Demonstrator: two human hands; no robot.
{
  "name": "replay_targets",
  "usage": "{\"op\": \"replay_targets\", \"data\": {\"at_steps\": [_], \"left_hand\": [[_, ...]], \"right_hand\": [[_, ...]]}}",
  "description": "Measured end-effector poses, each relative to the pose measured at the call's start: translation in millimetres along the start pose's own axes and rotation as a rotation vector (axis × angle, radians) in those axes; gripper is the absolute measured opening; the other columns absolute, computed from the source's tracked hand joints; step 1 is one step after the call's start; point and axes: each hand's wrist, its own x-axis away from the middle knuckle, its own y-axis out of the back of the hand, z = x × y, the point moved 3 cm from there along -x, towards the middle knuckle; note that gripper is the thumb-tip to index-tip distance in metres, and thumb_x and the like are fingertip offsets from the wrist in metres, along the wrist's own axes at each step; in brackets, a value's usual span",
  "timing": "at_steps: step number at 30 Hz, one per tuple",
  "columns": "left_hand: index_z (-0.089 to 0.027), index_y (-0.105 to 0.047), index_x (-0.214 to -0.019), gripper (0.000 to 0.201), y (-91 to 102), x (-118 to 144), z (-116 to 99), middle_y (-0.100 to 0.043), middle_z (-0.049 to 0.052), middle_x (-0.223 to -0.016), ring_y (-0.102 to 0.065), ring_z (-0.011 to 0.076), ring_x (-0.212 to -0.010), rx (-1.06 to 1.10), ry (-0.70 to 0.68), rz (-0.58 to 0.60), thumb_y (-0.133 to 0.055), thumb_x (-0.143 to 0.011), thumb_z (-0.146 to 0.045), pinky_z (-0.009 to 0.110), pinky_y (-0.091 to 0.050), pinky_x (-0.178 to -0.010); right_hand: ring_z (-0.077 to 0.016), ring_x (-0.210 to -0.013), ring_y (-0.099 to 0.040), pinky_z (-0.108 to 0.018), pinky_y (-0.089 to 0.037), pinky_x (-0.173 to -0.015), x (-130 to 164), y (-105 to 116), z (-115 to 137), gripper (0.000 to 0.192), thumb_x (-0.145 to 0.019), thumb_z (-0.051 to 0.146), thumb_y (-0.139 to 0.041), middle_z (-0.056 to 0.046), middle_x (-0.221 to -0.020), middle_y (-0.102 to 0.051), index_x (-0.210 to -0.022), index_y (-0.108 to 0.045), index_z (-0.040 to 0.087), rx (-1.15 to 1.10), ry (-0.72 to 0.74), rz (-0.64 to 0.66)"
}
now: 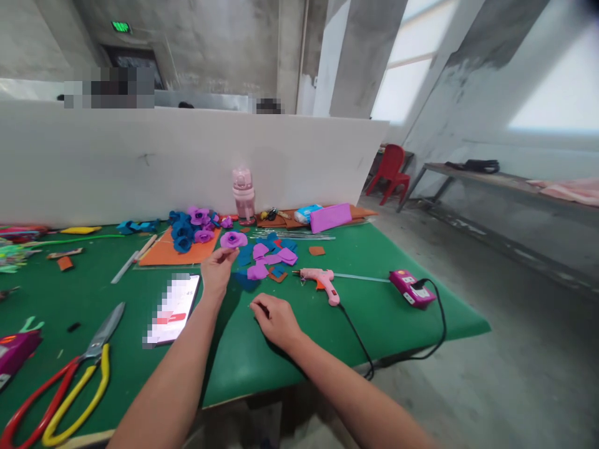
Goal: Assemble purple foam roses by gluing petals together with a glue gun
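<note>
Between the fingertips and thumb of my left hand [216, 274] is a purple craft flower [233, 240], held up over the table. My right hand [277, 321] rests on the green tabletop with its fingers curled in a loose fist; I see nothing in it. Loose purple petals [279, 257] lie just beyond my hands, mixed with blue and brown pieces. A pink glue gun [321, 279] lies to the right of my right hand. Behind my left hand, several finished blue flowers [181, 232] and purple ones are bunched on an orange sheet [161, 251].
A phone [174, 308] lies left of my left forearm, with large red-and-yellow-handled scissors [96, 349] farther left. The glue gun's black cable hangs over the front edge near a magenta power box [412, 289]. A pink bottle [244, 196] stands against the white partition [187, 162].
</note>
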Motion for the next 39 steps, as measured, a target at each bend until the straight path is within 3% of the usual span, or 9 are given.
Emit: {"op": "replay_targets", "data": {"at_steps": [5,11,17,21,23,25,28,33,39], "left_hand": [[-0.016,-0.066,-0.073,0.019,-3.1,0,-2,-0.063,-0.001,-0.065,-0.057,0.0121,-0.064,0.208,0.069,0.117,-0.072,-0.06,-0.029,0.027,-0.047,-0.069],[-0.018,-0.061,-0.081,0.018,-6.0,2,-14,-0.051,-0.005,-0.06,-0.041,0.0044,-0.048,0.466,0.149,0.271,-0.068,-0.069,-0.029,0.02,-0.039,-0.052],[-0.018,-0.053,-0.088,0.016,-5.7,4,-17,-0.057,-0.002,-0.063,-0.05,0.0077,-0.055,0.357,0.103,0.359,-0.057,-0.08,-0.032,0.019,-0.039,-0.054],[-0.018,-0.049,-0.084,0.017,-9.5,7,-16,-0.06,-0.001,-0.072,-0.05,0.0079,-0.052,0.278,0.05,0.406,-0.055,-0.08,-0.033,0.023,-0.042,-0.056],[-0.018,-0.048,-0.082,0.016,-11.5,8,-16,-0.058,-0.002,-0.071,-0.045,0.0066,-0.048,0.26,0.046,0.408,-0.054,-0.08,-0.033,0.022,-0.04,-0.052],[-0.019,-0.048,-0.081,0.014,-12.5,9,-16,-0.054,-0.003,-0.065,-0.043,0.0065,-0.047,0.246,0.054,0.394,-0.053,-0.079,-0.032,0.02,-0.036,-0.047],[-0.018,-0.05,-0.082,0.014,-12.7,9,-13,-0.048,-0.005,-0.059,-0.041,0.0068,-0.046,0.213,0.069,0.385,-0.053,-0.079,-0.032,0.019,-0.03,-0.043],[-0.019,-0.051,-0.081,0.015,-12.5,8,-6,-0.048,-0.005,-0.057,-0.038,0.0065,-0.044,0.196,0.074,0.368,-0.053,-0.078,-0.033,0.019,-0.028,-0.042],[-0.018,-0.05,-0.078,0.019,-13.3,9,-5,-0.047,-0.006,-0.053,-0.039,0.0067,-0.042,0.195,0.122,0.329,-0.058,-0.073,-0.034,0.019,-0.028,-0.041]], "right_hand": [[-0.0119,-0.063,-0.053,-0.02,-0.036,-0.063,-1,4,-3,0.018,-0.087,0.026,-0.045,0.001,-0.069,-0.06,-0.079,-0.06,0.021,0.053,-0.021,0.047],[-0.0113,-0.06,-0.052,-0.02,-0.035,-0.06,-2,2,-6,0.019,-0.087,0.028,-0.045,0.001,-0.066,-0.059,-0.078,-0.06,0.021,0.051,-0.026,0.061],[-0.0127,-0.07,-0.057,-0.021,-0.037,-0.064,-10,5,-8,0.018,-0.088,0.027,-0.044,0.0,-0.077,-0.064,-0.083,-0.06,0.021,0.223,0.0,0.107],[-0.0195,-0.084,-0.058,-0.028,-0.038,-0.072,-54,21,-16,0.021,-0.087,0.026,-0.044,-0.009,-0.086,-0.066,-0.086,-0.063,0.017,0.542,-0.034,0.112],[-0.0236,-0.092,-0.057,-0.032,-0.039,-0.077,-83,29,-25,0.021,-0.085,0.027,-0.048,-0.014,-0.094,-0.065,-0.091,-0.063,0.015,0.653,-0.113,0.114],[-0.0277,-0.098,-0.056,-0.035,-0.039,-0.079,-107,29,-34,0.024,-0.079,0.029,-0.058,-0.016,-0.104,-0.063,-0.096,-0.063,0.014,0.68,-0.189,0.199],[-0.0269,-0.09,-0.06,-0.031,-0.042,-0.071,-126,22,-44,0.027,-0.067,0.027,-0.071,-0.014,-0.099,-0.065,-0.09,-0.065,0.015,0.65,-0.23,0.3],[-0.0188,-0.077,-0.062,-0.024,-0.041,-0.062,-128,17,-50,0.011,-0.07,0.016,-0.062,-0.006,-0.082,-0.068,-0.08,-0.065,0.018,0.577,-0.248,0.306],[-0.0121,-0.08,-0.06,-0.02,-0.042,-0.067,-123,31,-46,0.022,-0.08,0.014,-0.046,-0.004,-0.091,-0.067,-0.097,-0.06,0.017,0.514,-0.221,0.161]]}}
